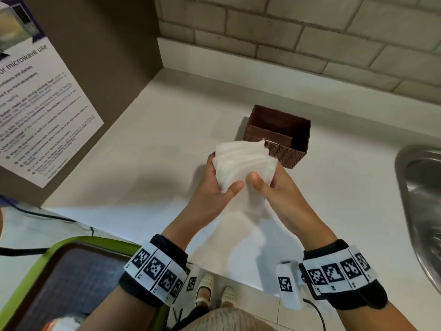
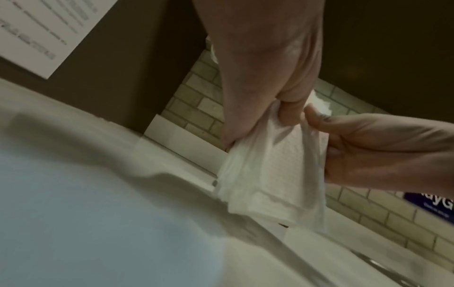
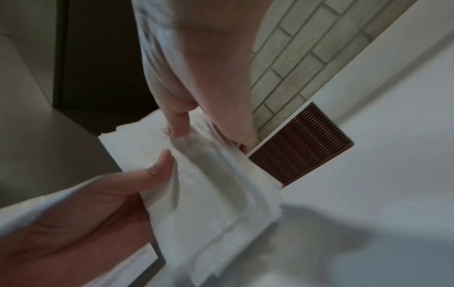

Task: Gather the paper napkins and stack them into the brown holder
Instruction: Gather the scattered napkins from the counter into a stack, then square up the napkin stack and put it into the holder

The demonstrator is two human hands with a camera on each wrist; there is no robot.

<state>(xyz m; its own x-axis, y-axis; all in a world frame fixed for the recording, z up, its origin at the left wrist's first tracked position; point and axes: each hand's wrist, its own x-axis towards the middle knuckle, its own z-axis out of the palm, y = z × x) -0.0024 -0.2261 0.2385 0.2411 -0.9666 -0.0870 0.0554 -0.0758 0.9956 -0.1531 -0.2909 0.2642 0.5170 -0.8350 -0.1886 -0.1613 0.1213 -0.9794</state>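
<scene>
Paper napkins held as a fanned white stack in both hands, above the white bench just near of the brown holder.

The left hand grips the stack's left side, thumb on top and fingers curled beneath; the right hand grips the right side the same way, its thumb pressed on the top sheet beside the left thumb. Both forearms reach forward from banded wrists. The ribbed holder sits open-topped on the bench; the part of its inside that shows holds no napkins. A steel sink lies at the right, a green-rimmed tray near left.
</scene>
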